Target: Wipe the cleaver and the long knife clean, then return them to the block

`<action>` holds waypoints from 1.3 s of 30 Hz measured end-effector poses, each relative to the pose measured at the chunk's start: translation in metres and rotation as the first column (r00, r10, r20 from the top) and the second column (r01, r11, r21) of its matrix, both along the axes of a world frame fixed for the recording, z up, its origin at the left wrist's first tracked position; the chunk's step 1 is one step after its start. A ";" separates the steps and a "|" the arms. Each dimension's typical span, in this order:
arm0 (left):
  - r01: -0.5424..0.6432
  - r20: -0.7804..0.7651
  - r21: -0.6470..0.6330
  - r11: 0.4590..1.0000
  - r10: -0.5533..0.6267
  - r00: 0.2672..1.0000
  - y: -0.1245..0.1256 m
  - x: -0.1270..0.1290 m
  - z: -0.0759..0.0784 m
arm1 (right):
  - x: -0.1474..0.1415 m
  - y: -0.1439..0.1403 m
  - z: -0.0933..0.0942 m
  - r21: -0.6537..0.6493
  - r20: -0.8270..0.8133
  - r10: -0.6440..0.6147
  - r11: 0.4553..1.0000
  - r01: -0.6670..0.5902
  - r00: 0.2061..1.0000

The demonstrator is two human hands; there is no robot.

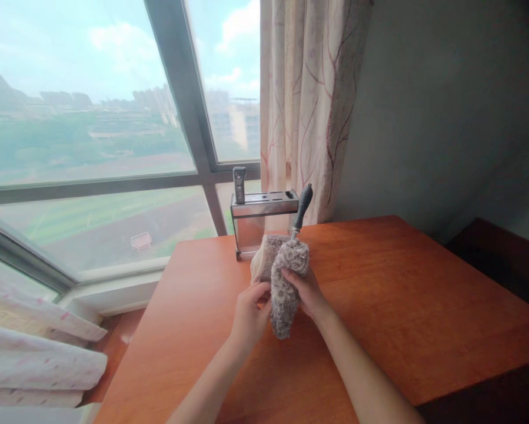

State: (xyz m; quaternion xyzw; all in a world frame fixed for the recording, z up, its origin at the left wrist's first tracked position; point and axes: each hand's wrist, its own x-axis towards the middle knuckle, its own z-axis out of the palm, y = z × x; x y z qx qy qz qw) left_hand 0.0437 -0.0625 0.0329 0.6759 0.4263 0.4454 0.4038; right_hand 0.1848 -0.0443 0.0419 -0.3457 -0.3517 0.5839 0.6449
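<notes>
Over the table's middle: both hands meet above the orange wooden table (401, 306), just in front of the knife block (264, 221)
Left hand (249, 315): fingers curled, pinching the lower edge of the grey fluffy cloth (286, 282); thumb side faces the other hand
Right hand (306, 291): closed round the cloth from the right, pressing it against whatever it wraps; fingertips buried in the pile
Wrapped item: a tool with a black handle (302, 207); only the handle shows, its working end hidden in the cloth
Long axis: handle points up and away from the person, tilted slightly right; cloth hangs down toward the person
Nearer hand: right hand sits closer to the handle; left hand lower, at the cloth's loose part
Position of cloth: held between the hands, clear of the tabletop as far as can be judged
Surroundings: second dark handle (239, 184) stands in the block's left slot; patterned curtain (312, 100) behind; window (92, 118) to the left
</notes>
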 end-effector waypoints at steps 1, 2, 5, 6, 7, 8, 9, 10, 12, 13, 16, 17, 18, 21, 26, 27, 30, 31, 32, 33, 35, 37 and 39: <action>-0.002 -0.042 0.024 1.000 0.003 0.999 0.000 -0.001 -0.001 | 0.000 0.000 0.001 0.009 0.023 -0.012 1.000 0.012 1.000; 0.000 -0.094 0.052 0.999 0.005 0.996 0.001 -0.001 -0.003 | 0.001 0.000 0.001 0.017 0.039 -0.034 0.999 0.034 0.999; 0.031 -0.271 0.147 0.989 0.010 0.963 0.001 0.000 -0.007 | 0.004 0.003 0.002 0.018 0.023 -0.117 0.993 0.117 0.993; 0.054 -0.321 0.171 0.984 0.003 0.947 0.000 0.001 -0.008 | 0.006 0.004 0.002 0.005 -0.001 -0.141 0.990 0.141 0.990; 0.080 -0.364 0.185 0.979 -0.007 0.931 -0.001 0.002 -0.009 | 0.007 0.005 0.003 -0.013 -0.027 -0.163 0.987 0.163 0.986; 0.105 -0.399 0.191 0.976 -0.021 0.917 -0.002 0.003 -0.010 | 0.009 0.006 0.003 -0.033 -0.049 -0.180 0.983 0.179 0.982; 0.129 -0.428 0.190 0.973 -0.036 0.903 -0.003 0.004 -0.011 | 0.010 0.007 0.003 -0.050 -0.065 -0.194 0.980 0.191 0.979; 0.146 -0.452 0.185 0.972 -0.048 0.891 -0.004 0.005 -0.012 | 0.011 0.008 0.003 -0.062 -0.075 -0.204 0.978 0.200 0.976; 0.168 -0.482 0.168 0.971 -0.068 0.873 -0.005 0.007 -0.014 | 0.012 0.009 0.003 -0.070 -0.093 -0.215 0.975 0.209 0.972; 0.178 -0.490 0.156 0.972 -0.081 0.868 -0.006 0.007 -0.015 | 0.013 0.009 0.003 -0.072 -0.102 -0.217 0.975 0.211 0.971; 0.228 -0.486 0.108 0.968 -0.148 0.861 -0.007 0.007 -0.016 | 0.016 0.011 0.002 -0.084 -0.124 -0.232 0.971 0.223 0.965; 0.254 -0.482 0.094 0.962 -0.180 0.858 -0.007 0.006 -0.015 | 0.018 0.012 0.002 -0.089 -0.128 -0.242 0.969 0.232 0.962; 0.281 -0.479 0.086 0.956 -0.207 0.853 -0.007 0.006 -0.014 | 0.019 0.013 0.001 -0.090 -0.133 -0.254 0.966 0.243 0.958; 0.344 -0.502 0.090 0.935 -0.256 0.826 -0.008 0.005 -0.011 | 0.024 0.015 -0.001 -0.081 -0.147 -0.276 0.960 0.267 0.950; 0.383 -0.577 0.128 0.915 -0.246 0.779 -0.009 0.003 -0.007 | 0.027 0.014 -0.004 -0.053 -0.132 -0.265 0.964 0.260 0.955; 0.383 -0.595 0.143 0.912 -0.230 0.770 -0.009 0.003 -0.008 | 0.026 0.014 -0.005 -0.050 -0.120 -0.256 0.967 0.252 0.959; 0.383 -0.648 0.197 0.903 -0.173 0.742 -0.009 0.004 -0.012 | 0.025 0.012 -0.006 -0.045 -0.084 -0.229 0.973 0.226 0.970; 0.382 -0.658 0.213 0.899 -0.157 0.736 -0.010 0.005 -0.014 | 0.024 0.012 -0.005 -0.044 -0.085 -0.232 0.972 0.229 0.969; 0.377 -0.663 0.228 0.898 -0.140 0.735 -0.010 0.005 -0.014 | 0.024 0.013 -0.004 -0.045 -0.095 -0.241 0.970 0.238 0.966; 0.369 -0.666 0.239 0.898 -0.125 0.736 -0.010 0.006 -0.014 | 0.024 0.013 -0.004 -0.048 -0.112 -0.253 0.967 0.249 0.961; 0.349 -0.668 0.252 0.903 -0.098 0.738 -0.011 0.007 -0.012 | 0.026 0.014 -0.002 -0.063 -0.148 -0.263 0.965 0.256 0.953; 0.344 -0.674 0.247 0.906 -0.095 0.733 -0.011 0.006 -0.008 | 0.030 0.015 -0.002 -0.089 -0.178 -0.244 0.969 0.231 0.953; 0.357 -0.683 0.234 0.904 -0.108 0.722 -0.011 0.006 -0.004 | 0.034 0.017 -0.003 -0.122 -0.208 -0.223 0.972 0.201 0.952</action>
